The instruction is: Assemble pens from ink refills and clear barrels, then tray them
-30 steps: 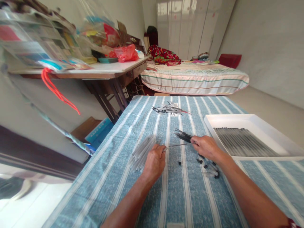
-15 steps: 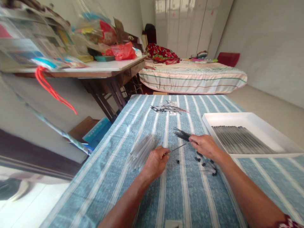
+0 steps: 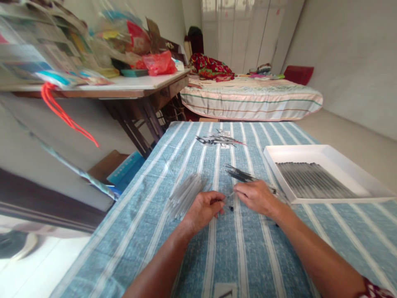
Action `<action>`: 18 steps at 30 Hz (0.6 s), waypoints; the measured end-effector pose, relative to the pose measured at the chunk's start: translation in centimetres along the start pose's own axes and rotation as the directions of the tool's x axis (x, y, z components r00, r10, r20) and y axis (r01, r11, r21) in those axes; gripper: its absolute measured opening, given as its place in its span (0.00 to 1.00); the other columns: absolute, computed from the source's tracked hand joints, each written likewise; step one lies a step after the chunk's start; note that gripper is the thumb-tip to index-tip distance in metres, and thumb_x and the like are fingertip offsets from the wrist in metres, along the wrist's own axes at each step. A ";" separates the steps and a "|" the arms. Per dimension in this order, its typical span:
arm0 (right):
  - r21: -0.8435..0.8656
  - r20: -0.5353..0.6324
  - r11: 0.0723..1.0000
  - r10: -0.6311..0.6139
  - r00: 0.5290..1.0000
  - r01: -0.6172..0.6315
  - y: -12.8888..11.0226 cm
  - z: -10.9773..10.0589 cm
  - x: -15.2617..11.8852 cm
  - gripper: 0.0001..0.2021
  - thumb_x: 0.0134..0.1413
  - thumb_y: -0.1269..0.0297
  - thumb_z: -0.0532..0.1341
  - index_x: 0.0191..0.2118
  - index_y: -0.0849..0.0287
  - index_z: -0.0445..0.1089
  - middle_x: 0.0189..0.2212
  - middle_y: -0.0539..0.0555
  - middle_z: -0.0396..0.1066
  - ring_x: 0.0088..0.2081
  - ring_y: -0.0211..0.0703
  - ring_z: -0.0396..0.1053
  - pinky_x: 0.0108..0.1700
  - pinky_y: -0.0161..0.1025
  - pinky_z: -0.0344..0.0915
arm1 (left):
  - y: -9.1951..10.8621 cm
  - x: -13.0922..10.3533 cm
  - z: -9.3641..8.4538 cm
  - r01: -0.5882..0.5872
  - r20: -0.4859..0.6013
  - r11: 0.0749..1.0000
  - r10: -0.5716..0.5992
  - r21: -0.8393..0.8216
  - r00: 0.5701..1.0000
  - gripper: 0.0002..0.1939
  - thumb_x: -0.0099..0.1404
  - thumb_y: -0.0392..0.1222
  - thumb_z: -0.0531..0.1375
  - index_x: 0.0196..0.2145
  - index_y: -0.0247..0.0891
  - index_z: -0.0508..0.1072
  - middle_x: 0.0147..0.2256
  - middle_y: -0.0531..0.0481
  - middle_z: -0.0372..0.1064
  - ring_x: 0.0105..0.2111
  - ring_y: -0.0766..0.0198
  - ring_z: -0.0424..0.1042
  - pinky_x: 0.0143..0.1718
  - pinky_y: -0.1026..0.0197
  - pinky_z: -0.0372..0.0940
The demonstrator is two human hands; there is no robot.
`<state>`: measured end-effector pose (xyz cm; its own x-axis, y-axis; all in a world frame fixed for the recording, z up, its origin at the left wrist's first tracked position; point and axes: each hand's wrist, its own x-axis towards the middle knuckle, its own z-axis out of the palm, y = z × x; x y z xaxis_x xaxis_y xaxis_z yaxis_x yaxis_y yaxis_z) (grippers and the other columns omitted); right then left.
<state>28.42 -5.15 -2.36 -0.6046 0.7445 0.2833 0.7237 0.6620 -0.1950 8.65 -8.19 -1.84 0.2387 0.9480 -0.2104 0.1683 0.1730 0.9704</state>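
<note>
My left hand point(image 3: 206, 209) is closed beside the bundle of clear grey tubes point(image 3: 185, 196), its fingertips pinched on something too small to make out. Just to its right, my right hand point(image 3: 256, 196) is closed too, and what its fingertips hold is blurred. A small gap parts the two hands, with a faint thin piece between them. Below that gap lies a small black cap point(image 3: 231, 209) on the striped cloth. Behind my right hand rests a bundle of thin black rods point(image 3: 240, 174). My right hand and forearm hide most of the loose caps.
A white tray point(image 3: 297, 153) holding a row of grey tubes point(image 3: 313, 180) stands at the right. Thin dark pieces point(image 3: 217, 140) lie at the cloth's far end. A cluttered side table point(image 3: 130, 86) is at the left, and a bed point(image 3: 251, 99) stands beyond.
My right hand has moved left and slightly down, closer to my left hand. The thin dark rod that spanned the hands no longer shows. My left hand's fingers have loosened slightly.
</note>
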 end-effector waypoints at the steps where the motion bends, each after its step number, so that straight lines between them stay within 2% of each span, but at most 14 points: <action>1: 0.043 -0.016 0.999 -0.026 1.000 0.027 -0.5 0.0 0.0 0.13 0.58 0.67 0.49 0.37 0.56 0.71 0.24 0.52 0.72 0.27 0.38 0.67 0.29 0.33 0.53 | 0.2 -0.1 0.0 -0.009 0.013 0.999 0.009 -0.033 1.000 0.05 0.52 0.36 0.60 0.29 0.35 0.74 0.18 0.55 0.67 0.19 0.69 0.63 0.22 0.65 0.58; 3: 0.140 -0.079 0.990 -0.007 0.997 0.018 -1.2 -0.3 0.1 0.13 0.58 0.66 0.50 0.43 0.56 0.69 0.25 0.52 0.72 0.26 0.38 0.67 0.29 0.33 0.54 | 0.5 -0.2 0.1 -0.029 0.017 0.993 0.031 -0.115 0.999 0.06 0.52 0.36 0.60 0.30 0.34 0.74 0.19 0.54 0.68 0.20 0.70 0.63 0.23 0.66 0.58; 5: 0.242 -0.109 0.968 0.095 0.989 -0.066 -1.3 -0.5 0.1 0.13 0.56 0.65 0.53 0.45 0.57 0.68 0.20 0.49 0.69 0.22 0.36 0.63 0.28 0.33 0.54 | 0.6 -0.2 0.1 -0.059 -0.013 0.975 0.058 -0.215 0.998 0.08 0.52 0.36 0.61 0.32 0.33 0.74 0.20 0.54 0.69 0.21 0.70 0.64 0.23 0.66 0.59; 6: 0.289 -0.080 0.950 0.148 0.986 -0.119 -1.2 -0.5 0.1 0.12 0.54 0.65 0.54 0.43 0.58 0.69 0.18 0.47 0.66 0.20 0.35 0.61 0.26 0.32 0.54 | 0.6 -0.2 0.1 -0.076 -0.034 0.962 0.070 -0.263 0.997 0.09 0.52 0.36 0.62 0.33 0.33 0.73 0.21 0.54 0.69 0.21 0.70 0.65 0.23 0.66 0.59; 8: 0.354 0.055 0.913 0.196 0.979 -0.203 -0.8 -0.4 0.1 0.09 0.51 0.66 0.56 0.36 0.59 0.71 0.15 0.45 0.63 0.18 0.33 0.57 0.24 0.31 0.52 | 0.4 -0.1 0.0 -0.099 -0.059 0.936 0.084 -0.338 0.995 0.10 0.52 0.37 0.63 0.35 0.33 0.72 0.24 0.52 0.71 0.23 0.69 0.67 0.24 0.67 0.60; 10: 0.380 0.205 0.894 0.168 0.964 -0.236 -0.6 0.1 0.1 0.06 0.47 0.67 0.59 0.31 0.59 0.72 0.16 0.45 0.63 0.20 0.33 0.59 0.24 0.30 0.51 | 0.2 0.0 -0.2 -0.107 -0.060 0.918 0.091 -0.381 0.994 0.11 0.53 0.38 0.63 0.36 0.34 0.72 0.27 0.51 0.72 0.24 0.69 0.68 0.23 0.67 0.60; 12: 0.386 0.286 0.892 0.126 0.950 -0.234 -0.6 0.8 0.1 0.06 0.45 0.67 0.60 0.31 0.59 0.73 0.18 0.45 0.66 0.22 0.33 0.61 0.24 0.30 0.51 | 0.0 0.1 -0.2 -0.107 -0.062 0.910 0.090 -0.400 0.994 0.11 0.53 0.38 0.63 0.36 0.35 0.71 0.29 0.50 0.72 0.24 0.69 0.68 0.22 0.67 0.60; 18: 0.390 0.307 0.906 0.043 0.951 -0.167 -1.5 1.7 0.2 0.07 0.48 0.68 0.58 0.30 0.57 0.74 0.21 0.46 0.70 0.24 0.34 0.65 0.27 0.30 0.52 | 0.2 0.0 -0.1 -0.078 -0.043 0.924 0.066 -0.373 0.997 0.13 0.53 0.38 0.63 0.37 0.34 0.71 0.26 0.51 0.72 0.21 0.70 0.67 0.19 0.68 0.58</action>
<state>26.63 -5.84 -3.56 -0.6455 0.7633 -0.0270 0.6268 0.5092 -0.5897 8.57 -8.16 -1.66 0.2076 0.9681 -0.1401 -0.2201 0.1858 0.9576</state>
